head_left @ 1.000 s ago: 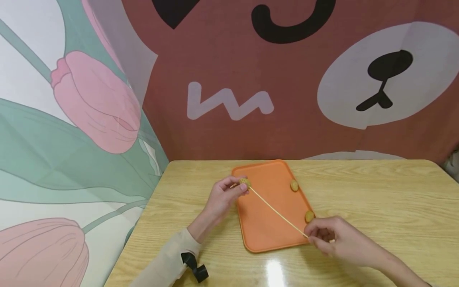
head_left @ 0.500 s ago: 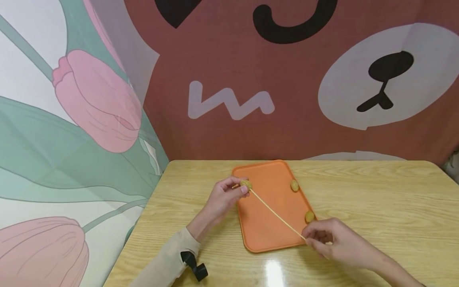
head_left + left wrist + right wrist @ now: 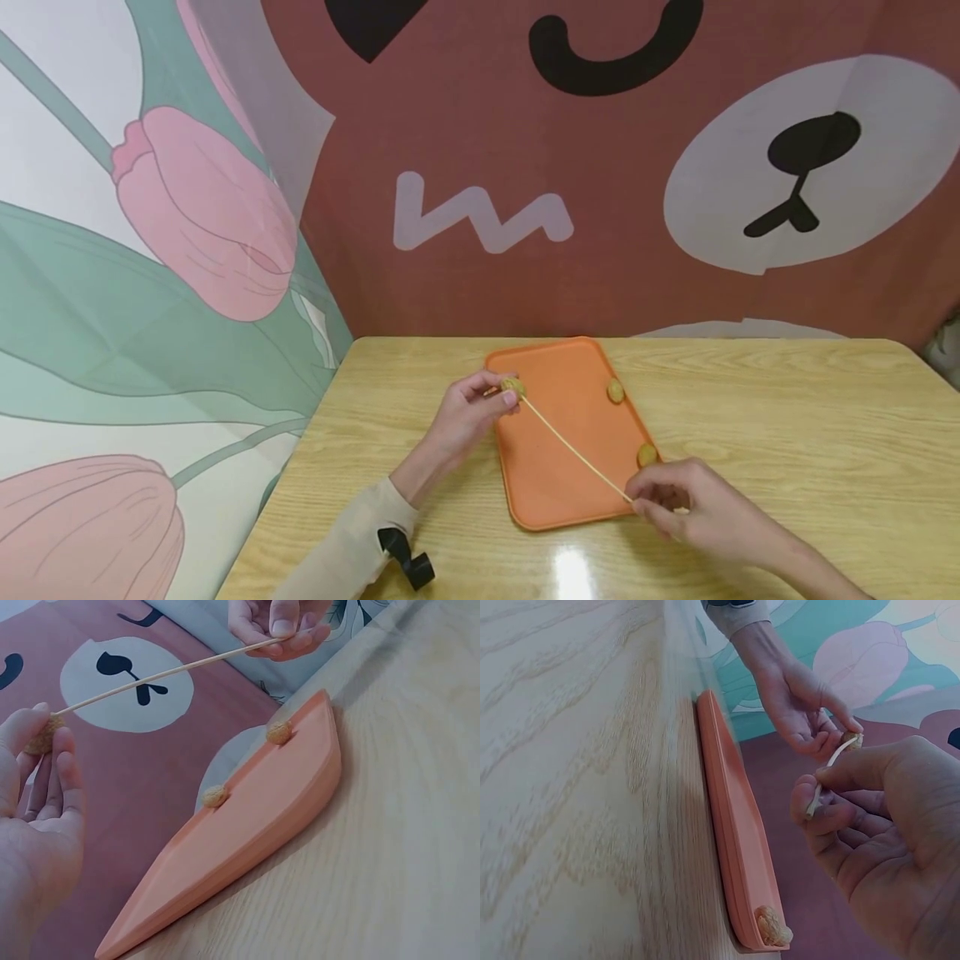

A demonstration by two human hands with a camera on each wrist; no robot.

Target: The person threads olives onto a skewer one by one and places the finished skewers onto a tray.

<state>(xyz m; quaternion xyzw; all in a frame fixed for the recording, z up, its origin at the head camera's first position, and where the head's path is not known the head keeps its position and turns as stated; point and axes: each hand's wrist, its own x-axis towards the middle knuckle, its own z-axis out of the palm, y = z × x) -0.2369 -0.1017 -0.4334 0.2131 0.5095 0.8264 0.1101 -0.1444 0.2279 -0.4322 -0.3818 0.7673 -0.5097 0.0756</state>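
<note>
My left hand (image 3: 465, 414) pinches a rough, yellowish-brown food ball (image 3: 46, 735) between thumb and fingers, above the far left part of the orange tray (image 3: 562, 467). A thin bamboo skewer (image 3: 573, 450) runs from this ball down to my right hand (image 3: 693, 506). The skewer's far end is hidden at the ball; it looks stuck into it. Thumb and fingertips of the right hand pinch the near end, over the tray's near right corner. In the right wrist view, a short stub of the skewer (image 3: 816, 801) shows past the fingers. It bows slightly.
Two more brown balls, a far one (image 3: 616, 391) and a near one (image 3: 647, 454), lie along the tray's right rim. The tray sits on a wooden table (image 3: 810, 425). Printed cloths hang behind (image 3: 487, 283) and at the left (image 3: 187, 225). A black strap (image 3: 406, 558) hangs from the left sleeve.
My right hand has shifted slightly left with its end of the skewer, and the stretch of skewer between the hands looks a little shorter. The left hand stays almost still around the ball.
</note>
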